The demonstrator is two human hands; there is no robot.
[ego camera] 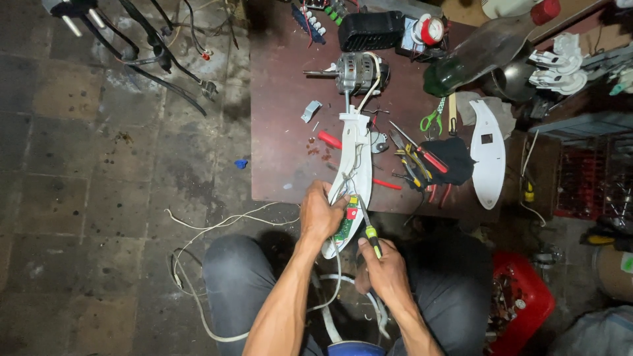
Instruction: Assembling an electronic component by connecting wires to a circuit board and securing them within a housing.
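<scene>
View from above, person seated at a dark surface point(283, 132) w/ both arms reaching fwd.

Left hand point(321, 214) is wrapped around the lower end of a long white plastic housing point(357, 158), fingers closed on its edge, steadying it. Just right of that hand, inside the housing, sits a small green circuit board point(344, 227) w/ a red part above it. Right hand point(386, 270), nearer the body, is closed around a screwdriver point(366, 221) w/ a yellow-green handle; the tip angles up-left to the board area.

Doing this well, as I judge it: keep the left grip firm so the housing can't twist, hold the driver in line w/ the screw, press lightly, avoid the thin wires beside the board.

The housing is curved, narrow, open side up, wires running along it. Its far end, well beyond the left hand, joins a grey metal motor point(357, 71) w/ a shaft sticking left. A matching white cover point(488, 155) lies far right of the right hand. Pliers point(412, 161) and green scissors point(433, 118) lie between.
</scene>
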